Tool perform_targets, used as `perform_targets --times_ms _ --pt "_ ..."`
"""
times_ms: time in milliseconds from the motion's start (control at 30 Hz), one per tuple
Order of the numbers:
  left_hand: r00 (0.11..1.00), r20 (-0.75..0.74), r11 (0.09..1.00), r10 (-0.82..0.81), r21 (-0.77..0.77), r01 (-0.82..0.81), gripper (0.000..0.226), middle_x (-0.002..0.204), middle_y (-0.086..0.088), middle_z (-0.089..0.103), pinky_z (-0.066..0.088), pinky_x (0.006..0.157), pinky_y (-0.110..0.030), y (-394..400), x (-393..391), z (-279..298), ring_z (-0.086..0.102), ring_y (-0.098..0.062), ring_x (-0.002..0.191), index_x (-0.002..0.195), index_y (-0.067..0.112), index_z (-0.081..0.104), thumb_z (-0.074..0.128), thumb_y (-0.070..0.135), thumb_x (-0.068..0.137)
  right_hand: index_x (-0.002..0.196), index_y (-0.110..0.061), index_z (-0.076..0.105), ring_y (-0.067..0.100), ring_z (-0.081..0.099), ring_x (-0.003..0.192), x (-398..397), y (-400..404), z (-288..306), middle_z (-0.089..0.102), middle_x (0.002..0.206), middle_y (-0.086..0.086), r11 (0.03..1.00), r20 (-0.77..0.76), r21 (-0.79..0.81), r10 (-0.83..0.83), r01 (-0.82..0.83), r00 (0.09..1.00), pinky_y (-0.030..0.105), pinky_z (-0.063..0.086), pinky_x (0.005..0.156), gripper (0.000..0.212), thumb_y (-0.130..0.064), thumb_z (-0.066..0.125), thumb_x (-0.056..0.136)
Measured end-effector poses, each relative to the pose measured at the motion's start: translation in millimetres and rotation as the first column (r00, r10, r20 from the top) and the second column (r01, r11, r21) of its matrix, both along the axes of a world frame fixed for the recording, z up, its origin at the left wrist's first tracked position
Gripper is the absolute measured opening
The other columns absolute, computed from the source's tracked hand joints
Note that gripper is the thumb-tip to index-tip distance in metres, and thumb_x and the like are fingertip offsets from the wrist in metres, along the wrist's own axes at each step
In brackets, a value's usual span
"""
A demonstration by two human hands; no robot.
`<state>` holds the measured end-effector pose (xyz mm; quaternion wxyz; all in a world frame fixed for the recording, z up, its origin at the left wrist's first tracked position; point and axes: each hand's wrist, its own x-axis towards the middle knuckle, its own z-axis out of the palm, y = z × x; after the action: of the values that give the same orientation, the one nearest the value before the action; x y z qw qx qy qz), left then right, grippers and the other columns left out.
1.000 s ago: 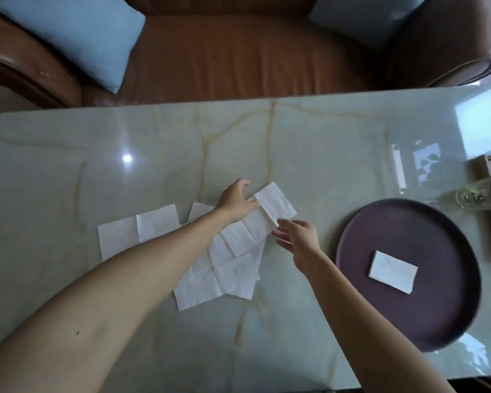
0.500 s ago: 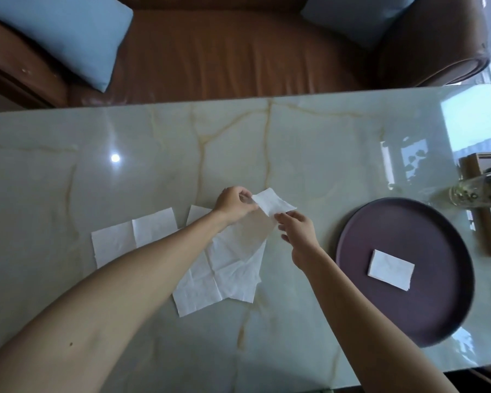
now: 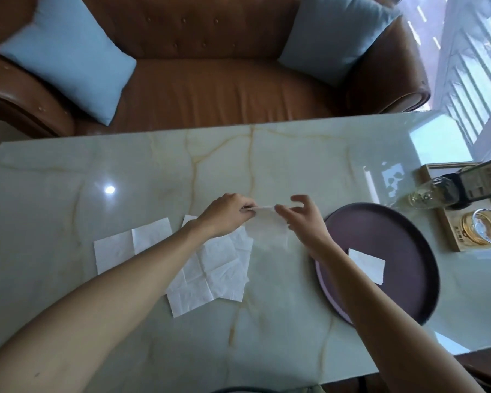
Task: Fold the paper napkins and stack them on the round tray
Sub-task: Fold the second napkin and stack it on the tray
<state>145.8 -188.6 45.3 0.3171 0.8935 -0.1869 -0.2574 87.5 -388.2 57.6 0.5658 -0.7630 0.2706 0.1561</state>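
Observation:
A white paper napkin [image 3: 268,226] hangs above the marble table, pinched along its top edge by both hands. My left hand [image 3: 227,215] grips its left corner and my right hand [image 3: 302,219] holds its right corner with the other fingers spread. Below them an unfolded napkin [image 3: 213,268] lies flat, overlapping another under it. A half-folded napkin [image 3: 131,246] lies further left. To the right sits the round dark purple tray [image 3: 403,231], with one folded napkin [image 3: 367,263] on it, partly behind my right forearm.
A wooden tray [image 3: 448,242] at the table's right edge carries a glass bottle [image 3: 431,192], a dark box and a gold-rimmed glass dish [image 3: 483,226]. A brown leather sofa [image 3: 210,80] with two light blue cushions stands beyond the table's far edge.
Both hands have lifted the top napkin off the pile and raised it off the table, moving it slightly right. The other napkins and the tray have not moved.

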Motion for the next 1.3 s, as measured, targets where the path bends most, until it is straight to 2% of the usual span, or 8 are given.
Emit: perform_targets --times_ms 133,267,433,633,767,933,1133,1300 --pt "0.998 0.011 0.998 -0.067 0.023 0.067 0.023 0.101 0.006 0.074 0.050 0.079 -0.031 -3 -13 27 0.066 -0.017 0.094 0.113 0.026 0.074 0.058 0.035 0.099 0.130 -0.027 0.061 0.017 0.055 0.123 -12 -7 16 0.057 0.133 -0.002 0.722 0.085 -0.519 0.576 -0.457 0.813 0.040 0.039 0.107 0.048 -0.044 0.072 0.087" --pt "0.995 0.019 0.995 -0.102 0.002 0.102 0.023 0.102 0.008 0.075 0.053 0.078 -0.032 -7 -20 46 0.066 -0.013 0.090 0.113 0.028 0.075 0.059 0.038 0.099 0.113 -0.027 0.069 0.024 0.062 0.112 -13 -5 34 0.071 0.112 -0.004 0.480 0.010 -0.725 0.725 -0.494 0.689 0.044 0.032 0.109 0.022 -0.036 0.057 0.098" --pt "0.999 -0.010 0.991 0.035 -0.132 -0.036 0.017 0.077 0.018 0.068 0.043 0.065 -0.017 -1 -29 61 0.062 0.006 0.071 0.102 0.022 0.077 0.063 0.029 0.098 0.102 -0.025 0.075 0.026 0.068 0.094 -17 -16 60 0.076 0.097 -0.001 0.568 0.041 -0.660 0.680 -0.492 0.732 0.036 0.050 0.081 0.020 -0.036 0.059 0.097" --pt "0.971 -0.201 0.934 0.131 -0.303 -0.189 0.011 0.094 -0.010 0.077 0.056 0.088 -0.048 17 -39 60 0.073 -0.026 0.088 0.094 0.017 0.077 0.067 0.023 0.094 0.096 -0.020 0.081 0.013 0.071 0.096 -27 -46 69 0.079 0.097 -0.004 0.745 0.152 -0.536 0.548 -0.397 0.823 0.036 0.054 0.092 0.013 -0.029 0.071 0.092" --pt "0.924 -0.366 0.876 0.109 -0.404 -0.263 0.017 0.094 -0.018 0.073 0.056 0.091 -0.048 17 -46 68 0.069 -0.023 0.089 0.102 -0.003 0.069 0.065 0.013 0.097 0.134 -0.018 0.063 0.010 0.061 0.125 -38 -48 65 0.068 0.131 -0.003 0.918 0.167 -0.083 0.396 -0.387 0.903 0.037 0.050 0.106 0.056 -0.025 0.084 0.083" --pt "0.875 -0.477 0.800 0.080 -0.493 -0.342 0.011 0.089 -0.008 0.071 0.058 0.078 -0.030 7 -51 80 0.068 -0.017 0.082 0.104 -0.001 0.067 0.062 0.007 0.097 0.118 -0.008 0.073 0.025 0.072 0.111 -47 -31 61 0.076 0.117 0.012 0.915 0.239 0.110 0.354 -0.387 0.904 0.049 0.054 0.101 0.024 -0.010 0.069 0.095" --pt "0.796 -0.596 0.713 0.109 -0.511 -0.480 0.043 0.105 -0.015 0.077 0.061 0.081 -0.041 3 -63 70 0.074 -0.028 0.093 0.130 0.013 0.061 0.074 0.009 0.089 0.111 -0.004 0.076 0.028 0.073 0.101 -56 -27 61 0.075 0.115 0.021 0.940 0.204 0.279 0.142 -0.197 0.969 0.053 0.053 0.099 0.021 -0.014 0.065 0.097" --pt "0.802 -0.588 0.741 0.105 -0.491 -0.457 0.041 0.107 -0.021 0.076 0.063 0.071 -0.039 -7 -74 60 0.075 -0.030 0.082 0.131 0.013 0.064 0.069 0.001 0.092 0.109 -0.003 0.076 0.027 0.071 0.092 -60 -34 58 0.077 0.106 0.018 0.947 0.169 0.294 0.080 -0.127 0.982 0.054 0.056 0.093 0.020 -0.014 0.064 0.098"
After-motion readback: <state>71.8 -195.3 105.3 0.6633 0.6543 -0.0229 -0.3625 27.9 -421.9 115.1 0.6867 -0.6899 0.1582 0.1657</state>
